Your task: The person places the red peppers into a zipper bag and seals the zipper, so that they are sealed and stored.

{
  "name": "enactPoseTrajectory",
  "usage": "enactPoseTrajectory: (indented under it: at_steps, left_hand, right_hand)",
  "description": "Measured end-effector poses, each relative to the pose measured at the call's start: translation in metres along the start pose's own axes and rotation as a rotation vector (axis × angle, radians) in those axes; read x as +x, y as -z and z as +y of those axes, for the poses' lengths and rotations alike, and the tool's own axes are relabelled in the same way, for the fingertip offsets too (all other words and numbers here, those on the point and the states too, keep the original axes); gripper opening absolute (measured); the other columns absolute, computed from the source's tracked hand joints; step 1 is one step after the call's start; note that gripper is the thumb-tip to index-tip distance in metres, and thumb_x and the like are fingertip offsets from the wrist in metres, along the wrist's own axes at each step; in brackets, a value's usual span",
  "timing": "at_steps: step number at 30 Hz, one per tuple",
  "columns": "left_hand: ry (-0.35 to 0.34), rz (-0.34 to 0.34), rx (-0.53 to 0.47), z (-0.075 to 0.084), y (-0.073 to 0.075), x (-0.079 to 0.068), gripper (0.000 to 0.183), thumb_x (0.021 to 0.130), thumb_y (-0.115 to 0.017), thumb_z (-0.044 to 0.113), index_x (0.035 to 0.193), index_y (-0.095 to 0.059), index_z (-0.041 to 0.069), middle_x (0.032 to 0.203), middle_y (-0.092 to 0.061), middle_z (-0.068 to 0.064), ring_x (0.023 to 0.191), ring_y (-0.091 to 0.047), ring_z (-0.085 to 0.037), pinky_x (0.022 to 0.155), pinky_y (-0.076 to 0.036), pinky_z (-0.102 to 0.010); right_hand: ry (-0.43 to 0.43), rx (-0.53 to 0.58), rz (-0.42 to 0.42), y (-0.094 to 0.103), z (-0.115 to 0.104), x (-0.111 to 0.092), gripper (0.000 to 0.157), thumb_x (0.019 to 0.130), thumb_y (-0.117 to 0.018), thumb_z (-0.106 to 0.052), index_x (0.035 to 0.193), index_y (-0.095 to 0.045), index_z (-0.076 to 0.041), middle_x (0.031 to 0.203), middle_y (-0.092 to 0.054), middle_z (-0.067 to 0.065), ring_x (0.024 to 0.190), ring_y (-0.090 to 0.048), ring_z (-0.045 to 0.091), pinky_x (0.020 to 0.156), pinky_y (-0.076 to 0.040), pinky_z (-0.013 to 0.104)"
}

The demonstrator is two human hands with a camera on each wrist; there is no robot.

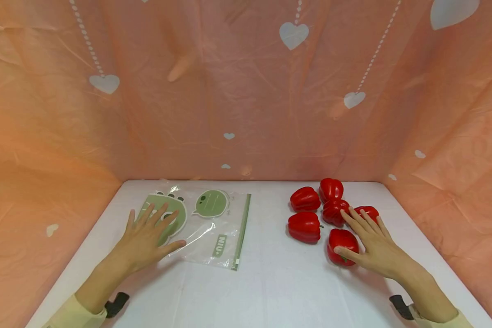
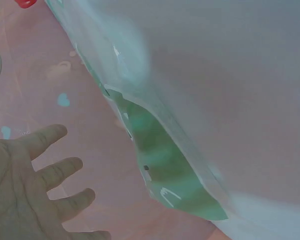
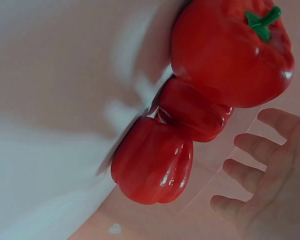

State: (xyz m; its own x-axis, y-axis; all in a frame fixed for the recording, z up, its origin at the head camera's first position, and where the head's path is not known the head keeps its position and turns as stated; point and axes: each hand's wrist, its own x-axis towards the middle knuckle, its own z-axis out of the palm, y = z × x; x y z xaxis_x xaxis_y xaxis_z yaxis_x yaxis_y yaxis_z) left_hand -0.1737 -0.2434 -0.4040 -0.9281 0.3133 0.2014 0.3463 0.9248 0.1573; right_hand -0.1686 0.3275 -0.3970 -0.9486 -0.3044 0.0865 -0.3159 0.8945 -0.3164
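Note:
My left hand (image 1: 145,241) hovers, fingers spread, over the left part of a clear zip bag (image 1: 205,237) with green cartoon prints. In the left wrist view the same hand (image 2: 40,185) holds nothing, with the bag's green print (image 2: 154,155) lying beyond the fingers. On the right, my right hand (image 1: 373,246) spreads its fingers above a group of red bell peppers (image 1: 304,227). Its thumb overlaps the nearest pepper (image 1: 339,239) in the head view. The right wrist view has this hand (image 3: 274,175) apart from a large pepper (image 3: 229,50) with a green stem.
A white table (image 1: 266,282) carries everything. The bag's green zip edge (image 1: 243,232) faces the peppers. Orange-pink cloth (image 1: 254,100) with pale hearts encloses the back and both sides. Black straps (image 1: 116,304) sit at both wrists.

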Motion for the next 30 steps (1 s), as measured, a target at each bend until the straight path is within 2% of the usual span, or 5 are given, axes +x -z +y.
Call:
enactPoseTrajectory:
  at_steps: [5,10,17,22,30]
  left_hand:
    - [-0.02,0.005,0.005,0.005,-0.002,0.003,0.085,0.095,-0.066,0.069,0.158,-0.053,0.013,0.169,-0.037,-0.021,0.155,-0.027,-0.056,0.117,-0.012,-0.083]
    - [-0.04,-0.003,0.002,0.016,-0.009,0.008,0.084,0.095,-0.066,0.069,0.157,-0.054,0.013,0.168,-0.04,-0.022,0.155,-0.028,-0.055,0.117,-0.014,-0.083]
    - [-0.066,-0.011,0.015,0.032,-0.017,0.018,0.082,0.097,-0.063,0.069,0.158,-0.053,0.014,0.168,-0.04,-0.02,0.156,-0.031,-0.052,0.119,-0.017,-0.08]
    - [-0.104,-0.022,0.036,0.044,-0.025,0.026,0.081,0.098,-0.062,0.068,0.157,-0.054,0.014,0.167,-0.043,-0.019,0.154,-0.036,-0.051,0.116,-0.024,-0.08]
    - [-0.14,-0.035,0.014,0.064,-0.031,0.041,0.078,0.099,-0.064,0.063,0.157,-0.054,0.011,0.164,-0.045,-0.021,0.153,-0.038,-0.049,0.118,-0.026,-0.077]
  right_hand:
    - [-0.008,0.002,-0.003,-0.001,-0.001,-0.001,0.106,0.09,-0.076,-0.063,0.168,-0.03,-0.01,0.173,-0.024,0.025,0.157,-0.018,0.052,0.127,0.009,0.065]
    - [-0.017,0.0,-0.003,-0.003,-0.004,-0.003,0.107,0.088,-0.077,-0.064,0.168,-0.032,-0.009,0.172,-0.028,0.026,0.156,-0.021,0.052,0.126,-0.008,0.071]
    - [-0.07,-0.022,-0.026,-0.005,-0.011,-0.005,0.11,0.087,-0.077,-0.068,0.167,-0.032,-0.009,0.166,-0.035,0.029,0.15,-0.03,0.055,0.107,-0.036,0.081]
    - [-0.098,-0.012,-0.026,-0.007,-0.015,-0.007,0.111,0.086,-0.078,-0.069,0.166,-0.034,-0.006,0.161,-0.04,0.03,0.145,-0.037,0.054,0.098,-0.048,0.077]
    - [-0.15,-0.007,-0.013,-0.01,-0.016,-0.008,0.111,0.084,-0.079,-0.07,0.16,-0.04,0.001,0.152,-0.05,0.03,0.135,-0.048,0.052,0.088,-0.056,0.07]
